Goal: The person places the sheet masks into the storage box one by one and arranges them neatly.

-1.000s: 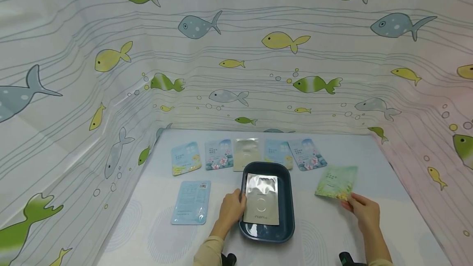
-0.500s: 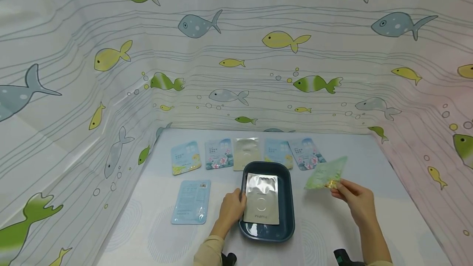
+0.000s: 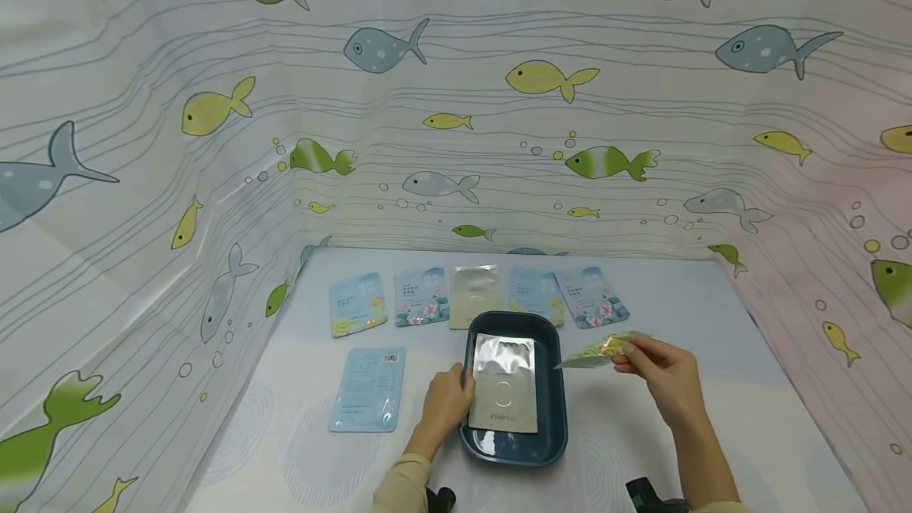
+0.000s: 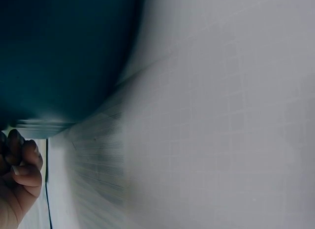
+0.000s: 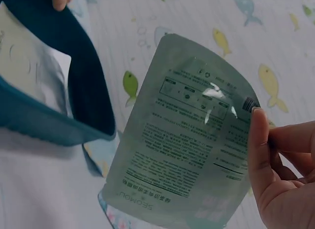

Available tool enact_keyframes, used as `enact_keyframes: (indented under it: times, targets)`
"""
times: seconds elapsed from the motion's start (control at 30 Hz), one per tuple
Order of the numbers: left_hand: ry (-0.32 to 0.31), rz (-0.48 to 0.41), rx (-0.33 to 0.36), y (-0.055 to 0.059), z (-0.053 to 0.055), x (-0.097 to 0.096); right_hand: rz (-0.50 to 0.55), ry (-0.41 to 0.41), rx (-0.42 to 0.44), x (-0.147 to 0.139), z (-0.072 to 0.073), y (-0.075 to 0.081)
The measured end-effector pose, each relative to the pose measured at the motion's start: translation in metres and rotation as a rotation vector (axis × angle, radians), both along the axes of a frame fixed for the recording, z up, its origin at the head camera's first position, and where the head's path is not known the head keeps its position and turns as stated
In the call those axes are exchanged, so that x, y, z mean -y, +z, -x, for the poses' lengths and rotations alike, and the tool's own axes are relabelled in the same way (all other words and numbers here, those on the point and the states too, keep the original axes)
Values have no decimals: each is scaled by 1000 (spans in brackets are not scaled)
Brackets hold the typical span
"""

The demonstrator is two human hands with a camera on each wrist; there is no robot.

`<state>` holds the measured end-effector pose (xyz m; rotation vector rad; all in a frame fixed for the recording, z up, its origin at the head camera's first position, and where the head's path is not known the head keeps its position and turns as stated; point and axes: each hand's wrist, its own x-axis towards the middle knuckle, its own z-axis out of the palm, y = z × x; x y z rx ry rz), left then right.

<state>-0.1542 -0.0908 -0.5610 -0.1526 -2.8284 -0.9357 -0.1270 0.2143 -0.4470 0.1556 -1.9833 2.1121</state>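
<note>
My left hand grips the left rim of a dark blue tray; in the left wrist view its curled fingers are beside the tray wall. Inside the tray lies a silver face mask packet. My right hand pinches a green face mask packet by one edge, thumb against it, and holds it above the table at the tray's right side. The right wrist view shows the packet's printed back with small text and a barcode.
Along the back of the white table lie several packets, among them a light blue one, a floral one, a silver one and another floral one. A blue packet lies left of the tray. Fish-patterned sheeting surrounds the table.
My right hand has lifted the green packet off the table and carried it left toward the tray, tilting it until it appears nearly edge-on. The left hand and tray stay in place.
</note>
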Motion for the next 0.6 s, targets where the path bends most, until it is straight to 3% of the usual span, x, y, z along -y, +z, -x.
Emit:
enact_keyframes:
  times: [0.4, 0.6]
  targets:
    - [2, -7, 27, 0, 1, 1, -98, 117, -120, 33, 8, 19]
    - [-6, -16, 41, 0, 1, 1, -113, 184, -138, 54, 15, 21]
